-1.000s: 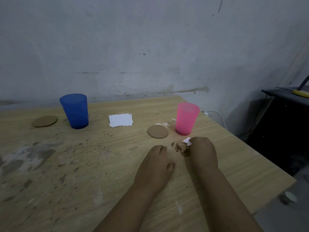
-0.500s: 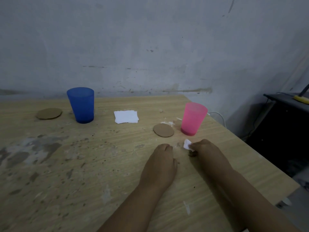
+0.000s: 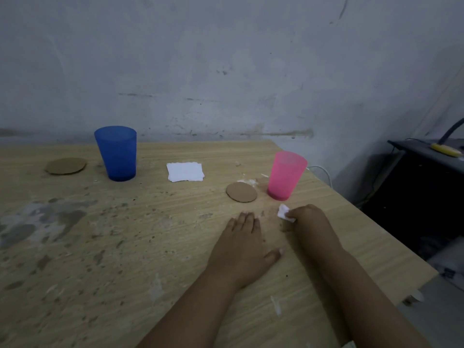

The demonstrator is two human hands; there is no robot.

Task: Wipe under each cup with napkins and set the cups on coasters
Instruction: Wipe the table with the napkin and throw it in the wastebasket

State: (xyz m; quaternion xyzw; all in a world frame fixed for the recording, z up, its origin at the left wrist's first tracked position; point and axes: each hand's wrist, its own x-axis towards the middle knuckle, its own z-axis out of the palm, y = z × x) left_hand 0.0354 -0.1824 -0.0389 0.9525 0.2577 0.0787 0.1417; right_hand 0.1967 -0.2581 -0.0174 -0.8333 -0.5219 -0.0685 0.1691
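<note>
A pink cup [image 3: 286, 175] stands on the bare wooden table [image 3: 150, 234], with a round brown coaster [image 3: 241, 192] just to its left. A blue cup [image 3: 116, 153] stands at the back left beside a second coaster [image 3: 65, 166]. My right hand [image 3: 310, 218] is pressed to the table in front of the pink cup, fingers closed on a crumpled white napkin [image 3: 283, 212]. My left hand [image 3: 244, 249] lies flat on the table beside it, fingers apart, holding nothing. A small stack of white napkins [image 3: 185, 171] rests between the two cups.
The table's right edge runs diagonally close to the pink cup and my right arm. A dark stand [image 3: 424, 187] with a yellow object on top is beyond that edge. A white cable [image 3: 324, 172] hangs behind the table corner. Dark stains mark the table's left half.
The brown smear in front of the pink cup is gone from view. My right hand with the napkin slid a little to the right over that spot. My left hand stayed flat.
</note>
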